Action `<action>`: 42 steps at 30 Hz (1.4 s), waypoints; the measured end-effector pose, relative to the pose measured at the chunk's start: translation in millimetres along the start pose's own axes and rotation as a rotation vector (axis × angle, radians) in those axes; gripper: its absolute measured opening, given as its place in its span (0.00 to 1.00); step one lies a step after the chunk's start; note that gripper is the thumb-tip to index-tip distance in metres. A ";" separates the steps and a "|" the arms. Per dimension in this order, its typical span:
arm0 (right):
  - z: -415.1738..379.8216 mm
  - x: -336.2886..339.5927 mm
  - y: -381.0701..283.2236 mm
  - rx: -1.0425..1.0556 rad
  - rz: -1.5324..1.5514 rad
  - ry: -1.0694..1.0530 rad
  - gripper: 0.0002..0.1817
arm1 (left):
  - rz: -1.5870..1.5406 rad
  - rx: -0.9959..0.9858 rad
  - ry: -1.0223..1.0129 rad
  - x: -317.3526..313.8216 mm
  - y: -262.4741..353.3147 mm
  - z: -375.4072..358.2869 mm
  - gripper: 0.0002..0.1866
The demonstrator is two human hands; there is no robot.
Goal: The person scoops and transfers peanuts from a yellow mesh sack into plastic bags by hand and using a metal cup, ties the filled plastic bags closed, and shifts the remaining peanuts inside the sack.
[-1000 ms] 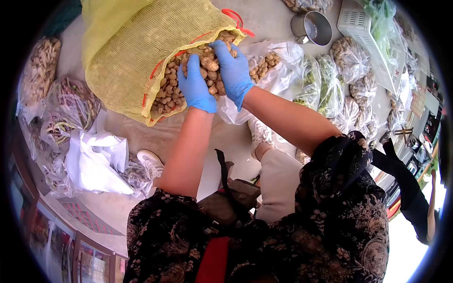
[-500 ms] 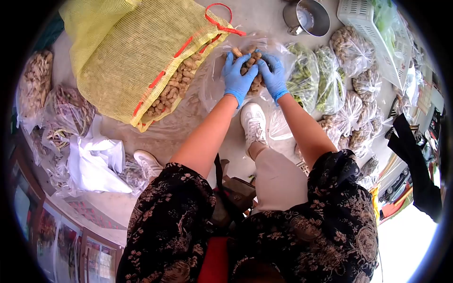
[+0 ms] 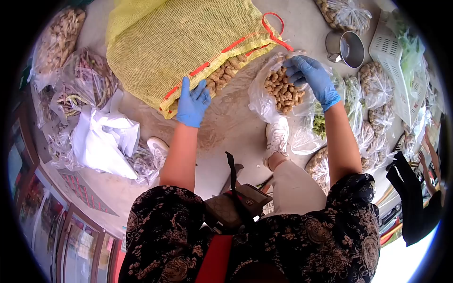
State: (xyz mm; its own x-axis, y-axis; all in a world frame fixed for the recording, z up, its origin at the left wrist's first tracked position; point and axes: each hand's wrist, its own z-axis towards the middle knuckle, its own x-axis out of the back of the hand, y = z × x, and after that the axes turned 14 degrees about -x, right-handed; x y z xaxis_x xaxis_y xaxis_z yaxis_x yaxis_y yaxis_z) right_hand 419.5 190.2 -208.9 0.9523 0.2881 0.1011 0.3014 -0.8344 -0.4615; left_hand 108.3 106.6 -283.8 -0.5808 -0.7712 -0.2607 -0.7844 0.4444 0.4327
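My left hand [image 3: 193, 104], in a blue glove, is open at the mouth of a yellow mesh sack [image 3: 179, 52], its fingers apart and raised. Peanuts in their shells [image 3: 224, 75] show along the sack's red-laced opening. My right hand [image 3: 314, 80], also gloved in blue, is at the upper right edge of a clear plastic bag [image 3: 259, 101], its fingers curled over the rim; the thumb is hidden. Inside that bag lies a heap of peanuts [image 3: 283, 92].
A metal pot [image 3: 349, 49] and a white plastic crate [image 3: 389, 52] stand at the upper right. Several tied bags of produce [image 3: 375, 87] lie below them. Bagged goods [image 3: 85, 80] and a white plastic bag [image 3: 104, 141] are on the left. My shoe [image 3: 277, 137] is just below the peanut bag.
My left hand has left the peanuts in the clear bag and moved left to the sack's mouth. My right hand has shifted to the bag's upper right edge. The view has turned.
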 end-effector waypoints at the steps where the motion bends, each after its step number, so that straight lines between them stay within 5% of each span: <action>1: 7.0 -22.3 -6.0 0.062 -0.065 -0.114 0.18 | -0.035 -0.180 -0.068 10.5 17.4 14.9 0.24; 3: 19.3 -78.1 -26.4 0.019 -0.353 -0.250 0.18 | -0.110 -0.518 -0.200 31.9 53.7 52.7 0.19; 6: 75.2 -141.7 -31.0 0.149 -0.516 -0.283 0.18 | -0.018 -0.740 -0.353 -11.0 133.3 50.5 0.10; 8: 116.0 -160.8 -48.0 0.325 -0.552 -0.082 0.21 | 0.108 -0.877 -0.355 -25.8 162.6 64.3 0.11; 9: 130.8 -163.8 -60.1 0.599 -0.515 0.134 0.21 | 0.189 -0.973 -0.355 -27.9 174.8 76.3 0.12; 13: 147.9 -167.8 -120.3 0.675 -0.497 0.338 0.21 | 0.647 -1.178 -0.331 -9.8 170.4 87.6 0.16; 15: 149.7 -171.5 -139.7 0.535 -0.680 0.503 0.21 | 0.858 -1.540 -0.373 2.2 145.1 88.4 0.18; 17: 161.9 -172.2 -139.0 0.492 -0.783 0.647 0.21 | 1.494 -1.379 -0.133 24.5 126.5 77.0 0.18; 19: 192.6 -171.4 -120.5 0.560 -0.800 0.776 0.22 | 1.753 -1.161 -0.170 36.9 121.8 70.5 0.21; 20: 169.3 -176.9 -128.6 0.446 -0.926 0.680 0.23 | 1.879 -1.043 -0.184 42.4 123.5 71.8 0.22; 23: 209.3 -178.6 -113.0 0.852 -0.913 0.841 0.22 | 1.695 -1.303 -0.170 57.1 129.7 86.6 0.22; 24: 215.0 -178.8 -120.9 0.722 -0.924 0.724 0.25 | 1.651 -1.344 -0.090 56.8 129.8 86.5 0.23; 27: 222.5 -207.7 -152.6 0.639 -0.764 0.530 0.27 | 1.776 -1.106 0.078 46.1 155.5 92.3 0.26; 28: 211.5 -219.7 -160.4 0.421 -0.688 0.353 0.28 | 1.748 -1.143 0.131 49.9 162.4 101.0 0.24; 31: 219.8 -255.6 -160.2 0.425 -0.948 0.338 0.30 | 1.742 -0.621 0.113 15.8 190.2 80.1 0.31; 34: 174.2 -259.7 -142.6 0.403 -1.004 0.442 0.29 | 1.630 -0.590 0.067 16.8 172.7 72.4 0.38; 36: 188.3 -242.5 -138.5 0.566 -0.969 0.239 0.29 | 1.463 -0.532 0.006 22.9 163.1 77.9 0.41; 39: 210.6 -221.2 -138.3 0.614 -1.244 0.191 0.27 | 1.498 -0.860 0.015 39.0 124.0 84.7 0.42; 40: 212.6 -218.1 -132.5 0.598 -1.279 0.275 0.27 | 1.455 -0.743 -0.001 38.0 117.4 80.0 0.43; 42: 218.7 -221.8 -115.3 0.544 -1.200 0.382 0.30 | 1.423 -0.870 0.046 42.9 110.4 88.3 0.40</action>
State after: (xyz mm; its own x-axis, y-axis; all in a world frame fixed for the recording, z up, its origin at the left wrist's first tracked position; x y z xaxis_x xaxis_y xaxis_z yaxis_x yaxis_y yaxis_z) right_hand 162.8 325.2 -370.8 0.1036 0.4759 0.8734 0.9699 0.1463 -0.1948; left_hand -22.5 162.9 -323.4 -0.6572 -0.0197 0.7535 0.6859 0.3988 0.6087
